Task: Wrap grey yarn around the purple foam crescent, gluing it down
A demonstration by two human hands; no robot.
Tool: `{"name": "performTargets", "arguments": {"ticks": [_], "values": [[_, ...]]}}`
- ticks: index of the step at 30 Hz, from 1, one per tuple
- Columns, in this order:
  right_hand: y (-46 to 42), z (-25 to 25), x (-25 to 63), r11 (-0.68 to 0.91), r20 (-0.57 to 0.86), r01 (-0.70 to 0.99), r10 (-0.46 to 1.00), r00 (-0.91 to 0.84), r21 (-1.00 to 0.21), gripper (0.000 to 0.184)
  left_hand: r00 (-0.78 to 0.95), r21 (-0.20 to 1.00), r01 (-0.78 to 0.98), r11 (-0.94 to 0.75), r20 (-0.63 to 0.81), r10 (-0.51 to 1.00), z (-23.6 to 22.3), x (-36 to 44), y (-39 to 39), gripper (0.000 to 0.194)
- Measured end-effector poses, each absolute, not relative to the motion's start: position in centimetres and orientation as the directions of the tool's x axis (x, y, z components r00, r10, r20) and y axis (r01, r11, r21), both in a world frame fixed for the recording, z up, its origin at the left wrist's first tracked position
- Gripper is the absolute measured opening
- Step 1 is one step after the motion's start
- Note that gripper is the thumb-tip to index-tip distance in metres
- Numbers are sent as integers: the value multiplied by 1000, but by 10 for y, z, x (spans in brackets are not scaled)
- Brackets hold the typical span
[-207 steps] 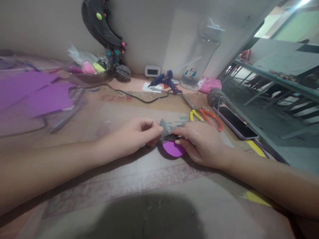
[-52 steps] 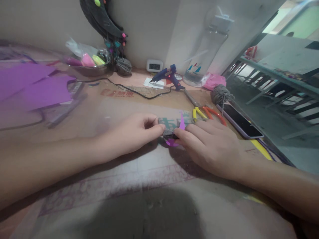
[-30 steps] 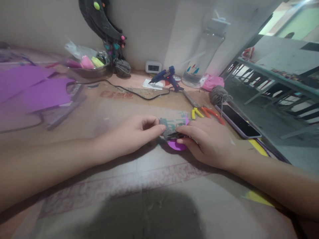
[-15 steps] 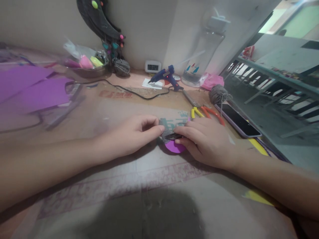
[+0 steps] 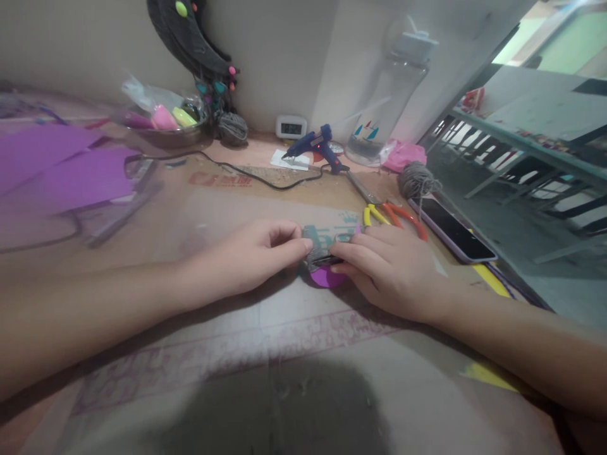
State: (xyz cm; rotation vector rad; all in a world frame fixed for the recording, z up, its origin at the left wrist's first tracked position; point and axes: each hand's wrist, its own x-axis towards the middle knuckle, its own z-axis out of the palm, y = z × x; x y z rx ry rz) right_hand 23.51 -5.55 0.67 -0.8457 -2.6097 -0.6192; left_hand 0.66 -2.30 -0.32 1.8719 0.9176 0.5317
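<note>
My left hand pinches the left edge of a small grey piece that looks wrapped in yarn. My right hand is closed, thumb and forefinger together on a thin dark strip lying against the grey piece. Its exact kind is hard to make out. Below the strip, a rounded purple piece sticks out, partly covered by my right fingers. Both hands rest low over the covered table, their fingertips a short gap apart.
A blue glue gun stands at the back, its cord running left. Right of centre lie yellow- and orange-handled tools, a grey yarn ball and a phone. Purple sheets and a bowl are left; a clear bottle stands behind.
My right fingertips and the dark strip have shifted slightly left, and the purple piece has moved a little left and up. My left hand stays almost still.
</note>
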Motion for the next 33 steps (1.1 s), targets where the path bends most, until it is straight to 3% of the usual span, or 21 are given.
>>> {"name": "performTargets", "arguments": {"ticks": [15,33], "values": [[-56,8,233,770,458,598,459,-761,223,30,626,856,403,-323,-1,780,1,7,-24,33],[-56,7,230,734,424,625,493,-760,266,31,627,885,383,-265,-38,778,-1,7,-22,32]]}}
